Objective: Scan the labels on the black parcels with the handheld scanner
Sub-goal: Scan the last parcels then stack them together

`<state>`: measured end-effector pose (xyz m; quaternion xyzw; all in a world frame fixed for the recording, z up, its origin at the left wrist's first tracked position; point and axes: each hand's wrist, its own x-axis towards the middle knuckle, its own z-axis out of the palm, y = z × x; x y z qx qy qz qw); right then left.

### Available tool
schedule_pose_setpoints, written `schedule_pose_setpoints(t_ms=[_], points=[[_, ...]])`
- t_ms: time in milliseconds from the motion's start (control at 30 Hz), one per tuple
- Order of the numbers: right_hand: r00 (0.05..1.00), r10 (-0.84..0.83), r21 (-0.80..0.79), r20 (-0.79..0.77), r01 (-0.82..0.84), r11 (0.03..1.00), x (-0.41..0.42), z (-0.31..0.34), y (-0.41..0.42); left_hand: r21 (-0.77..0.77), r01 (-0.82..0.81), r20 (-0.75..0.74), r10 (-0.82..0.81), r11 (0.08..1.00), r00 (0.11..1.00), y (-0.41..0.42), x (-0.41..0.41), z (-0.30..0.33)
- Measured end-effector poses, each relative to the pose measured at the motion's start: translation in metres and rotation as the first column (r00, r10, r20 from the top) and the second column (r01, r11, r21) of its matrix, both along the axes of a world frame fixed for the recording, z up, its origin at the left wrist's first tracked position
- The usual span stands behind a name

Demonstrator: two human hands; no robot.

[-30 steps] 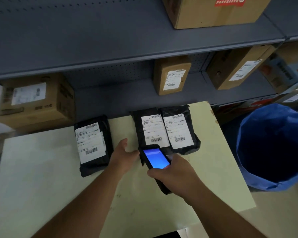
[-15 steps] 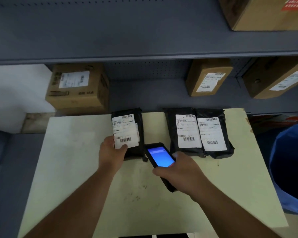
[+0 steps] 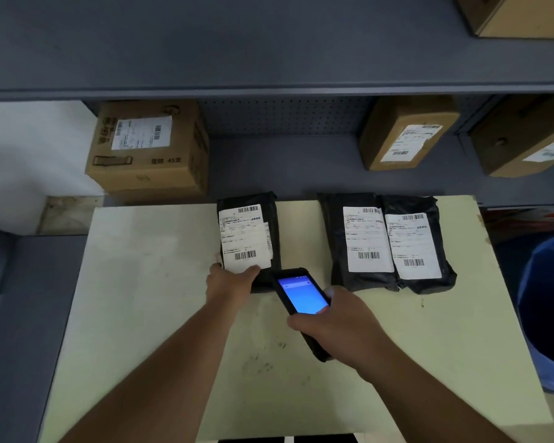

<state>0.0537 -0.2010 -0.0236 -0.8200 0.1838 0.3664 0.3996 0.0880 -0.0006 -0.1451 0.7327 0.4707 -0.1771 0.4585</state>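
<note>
On the pale table [image 3: 160, 314] three black parcels lie label-up along the far edge: the left parcel [image 3: 271, 219] stands apart, while the middle parcel [image 3: 333, 238] and right parcel [image 3: 435, 238] touch side by side. The left hand [image 3: 229, 282] grips the left parcel's near end, thumb on its label [image 3: 245, 239], and the right hand [image 3: 343, 324] is wrapped shut around the handheld scanner [image 3: 301, 297], screen lit blue, its head just beside that parcel. The step in hand looks like scanning this left label, so the next move likely calls for aiming the scanner's head at the lower barcode [image 3: 245, 255] and triggering
</note>
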Motion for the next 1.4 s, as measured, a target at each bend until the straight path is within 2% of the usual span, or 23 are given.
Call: schedule_pose_setpoints(t_ms=[300, 633, 900, 1067, 1400], points=[[0.999, -0.037, 0.001, -0.013, 0.037, 0.999, 0.003, -0.006, -0.006, 0.116, 0.060, -0.150, -0.042, 0.991, 0.988, -0.018, 0.013, -0.016], [0.995, -0.083, 0.021, -0.058, 0.084, 0.996, 0.000, -0.012, -0.011, 0.088, 0.038, -0.112, -0.027, 0.995, 0.993, -0.027, 0.022, -0.011], [0.993, -0.099, 0.034, -0.069, 0.102, 0.994, -0.004, -0.015, -0.022, 0.185, 0.122, -0.112, -0.102, 0.975, 0.988, -0.040, 0.022, 0.000], [0.992, -0.105, 0.034, -0.063, 0.108, 0.994, -0.005, -0.014, -0.027, 0.087, 0.049, -0.034, -0.046, 0.995, 0.998, -0.036, 0.019, 0.003], [0.993, -0.103, 0.037, -0.055, 0.105, 0.994, -0.014, -0.009, -0.020, -0.076, 0.029, 0.047, -0.025, 0.997, 0.999, -0.017, 0.004, 0.010]])
